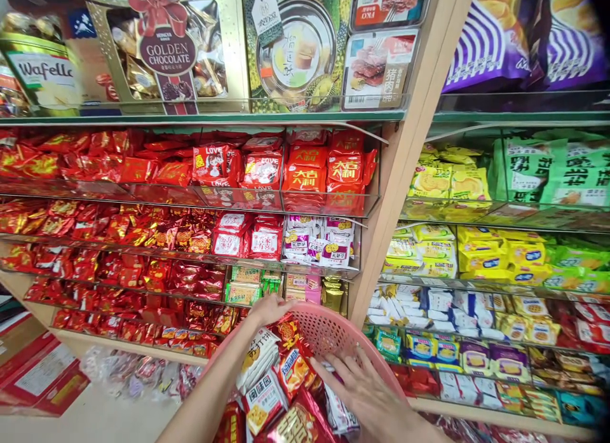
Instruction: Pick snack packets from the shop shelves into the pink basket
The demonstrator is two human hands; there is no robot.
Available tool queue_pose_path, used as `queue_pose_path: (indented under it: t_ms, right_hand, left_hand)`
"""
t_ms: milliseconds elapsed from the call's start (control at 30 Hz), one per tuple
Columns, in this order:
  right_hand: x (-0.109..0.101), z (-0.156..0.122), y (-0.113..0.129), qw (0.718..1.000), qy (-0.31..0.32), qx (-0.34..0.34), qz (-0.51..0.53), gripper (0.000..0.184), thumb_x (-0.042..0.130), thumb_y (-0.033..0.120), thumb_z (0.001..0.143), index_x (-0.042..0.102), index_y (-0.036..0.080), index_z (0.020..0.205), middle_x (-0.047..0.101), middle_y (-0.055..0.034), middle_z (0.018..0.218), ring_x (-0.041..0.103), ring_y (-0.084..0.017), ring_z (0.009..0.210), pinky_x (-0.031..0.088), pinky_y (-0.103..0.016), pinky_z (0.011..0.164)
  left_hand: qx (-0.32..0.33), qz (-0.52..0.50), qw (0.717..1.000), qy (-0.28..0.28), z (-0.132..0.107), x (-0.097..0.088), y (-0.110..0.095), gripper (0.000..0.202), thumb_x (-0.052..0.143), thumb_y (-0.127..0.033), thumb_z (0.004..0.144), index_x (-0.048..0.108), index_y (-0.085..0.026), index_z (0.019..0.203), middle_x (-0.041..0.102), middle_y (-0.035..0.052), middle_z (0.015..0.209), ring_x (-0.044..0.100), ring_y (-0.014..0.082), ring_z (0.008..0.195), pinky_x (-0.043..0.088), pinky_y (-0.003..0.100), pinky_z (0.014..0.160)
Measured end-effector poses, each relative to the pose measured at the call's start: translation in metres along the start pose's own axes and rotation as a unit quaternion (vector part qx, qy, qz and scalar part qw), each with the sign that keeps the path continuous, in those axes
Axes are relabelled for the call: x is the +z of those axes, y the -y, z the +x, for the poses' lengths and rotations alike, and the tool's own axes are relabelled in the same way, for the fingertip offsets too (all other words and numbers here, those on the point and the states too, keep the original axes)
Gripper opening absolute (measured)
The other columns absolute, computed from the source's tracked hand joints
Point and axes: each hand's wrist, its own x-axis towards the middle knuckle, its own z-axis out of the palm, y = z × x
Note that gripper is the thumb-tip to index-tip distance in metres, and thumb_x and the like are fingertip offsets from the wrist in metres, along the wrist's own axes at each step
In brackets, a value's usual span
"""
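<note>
A pink plastic basket (pixel 333 325) with a perforated wall is in front of me at the bottom centre. My left hand (pixel 271 311) is closed over its far rim. Inside lie several wrapped snacks, among them a white-and-black cracker packet (pixel 260 360), an orange-and-red packet (pixel 294 370) and a large shiny red packet (pixel 302 424). My right hand (pixel 369 392) reaches into the basket from the right, fingers spread. Its fingertips are over a white-and-purple packet (pixel 337 408), and part of that packet is hidden under the hand.
Stepped shelves carry red sweets (pixel 119 227) on the left and yellow packets (pixel 486 252) on the right, split by a wooden upright (pixel 395 182). Boxed chocolates (pixel 169 55) stand above a glass shelf edge (pixel 190 120). Red cartons (pixel 38 367) sit low at left.
</note>
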Motion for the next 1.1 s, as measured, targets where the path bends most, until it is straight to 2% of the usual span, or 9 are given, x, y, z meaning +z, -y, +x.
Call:
queue_pose_path:
  t_ms: [133, 267, 400, 600, 667, 800, 900, 1100]
  right_hand:
    - [0.012, 0.002, -0.001, 1.000, -0.018, -0.002, -0.015, 0.121, 0.070, 0.005, 0.056, -0.009, 0.031, 0.143, 0.032, -0.0176, 0.146, 0.031, -0.041, 0.131, 0.016, -0.067, 0.107]
    - [0.011, 0.002, -0.006, 0.999, -0.026, -0.013, -0.016, 0.119, 0.071, 0.009, 0.059, -0.011, 0.031, 0.143, 0.042, -0.0174, 0.140, 0.036, -0.041, 0.128, 0.021, -0.066, 0.106]
    - [0.009, 0.002, -0.014, 0.997, -0.057, -0.040, -0.019, 0.106, 0.067, 0.024, 0.070, -0.008, 0.031, 0.144, 0.050, -0.0158, 0.131, 0.045, -0.042, 0.120, 0.031, -0.066, 0.100]
    - [0.019, 0.002, -0.031, 0.993, -0.102, -0.053, -0.038, 0.089, 0.055, 0.043, 0.082, -0.007, 0.032, 0.144, 0.057, -0.0149, 0.122, 0.054, -0.041, 0.111, 0.041, -0.061, 0.092]
    - [0.016, 0.000, -0.033, 0.995, -0.091, -0.042, -0.018, 0.090, 0.058, 0.042, 0.080, -0.004, 0.033, 0.144, 0.055, -0.0143, 0.124, 0.052, -0.040, 0.112, 0.039, -0.059, 0.094]
    - [-0.004, -0.011, -0.026, 0.996, -0.073, -0.005, 0.057, 0.106, 0.069, 0.028, 0.066, -0.002, 0.033, 0.145, 0.045, -0.0117, 0.135, 0.040, -0.038, 0.124, 0.029, -0.055, 0.104]
    - [-0.016, -0.019, -0.024, 0.994, -0.070, 0.004, 0.086, 0.106, 0.068, 0.023, 0.066, -0.003, 0.034, 0.144, 0.043, -0.0087, 0.136, 0.036, -0.033, 0.127, 0.023, -0.052, 0.108]
    - [-0.008, -0.019, -0.026, 0.995, -0.063, -0.016, 0.079, 0.105, 0.068, 0.022, 0.067, -0.003, 0.035, 0.144, 0.046, -0.0081, 0.130, 0.040, -0.032, 0.122, 0.025, -0.050, 0.105]
  left_hand:
    - [0.001, -0.005, 1.000, -0.003, -0.002, 0.001, -0.001, 0.060, 0.038, -0.079, 0.067, 0.033, -0.022, 0.048, 0.053, 0.0015, 0.054, 0.058, 0.0238, 0.064, 0.042, 0.036, 0.067]
    - [0.002, -0.016, 1.000, 0.000, -0.003, 0.005, 0.000, 0.060, 0.036, -0.079, 0.067, 0.030, -0.022, 0.048, 0.050, 0.0005, 0.052, 0.057, 0.0227, 0.061, 0.043, 0.036, 0.068]
    - [-0.002, -0.024, 1.000, 0.009, -0.003, 0.009, -0.001, 0.060, 0.036, -0.079, 0.068, 0.031, -0.022, 0.049, 0.052, 0.0002, 0.053, 0.057, 0.0214, 0.059, 0.043, 0.036, 0.068]
    - [-0.001, -0.018, 1.000, -0.003, 0.000, 0.008, -0.005, 0.059, 0.039, -0.077, 0.068, 0.035, -0.021, 0.048, 0.057, 0.0019, 0.056, 0.060, 0.0231, 0.063, 0.043, 0.035, 0.067]
    - [0.000, -0.013, 1.000, -0.008, 0.001, 0.005, -0.006, 0.059, 0.040, -0.077, 0.068, 0.040, -0.021, 0.048, 0.060, 0.0026, 0.059, 0.061, 0.0243, 0.066, 0.042, 0.035, 0.066]
    - [0.007, -0.004, 1.000, -0.006, 0.002, 0.002, -0.006, 0.059, 0.040, -0.077, 0.067, 0.048, -0.021, 0.051, 0.059, 0.0024, 0.057, 0.061, 0.0251, 0.067, 0.041, 0.033, 0.064]
    - [0.015, -0.004, 1.000, 0.005, 0.005, 0.005, -0.006, 0.059, 0.038, -0.077, 0.068, 0.049, -0.021, 0.051, 0.058, 0.0019, 0.055, 0.059, 0.0226, 0.062, 0.041, 0.033, 0.063]
    - [0.015, -0.013, 0.999, 0.031, 0.007, 0.008, -0.006, 0.060, 0.037, -0.078, 0.068, 0.045, -0.021, 0.051, 0.060, 0.0021, 0.059, 0.059, 0.0210, 0.062, 0.042, 0.033, 0.066]
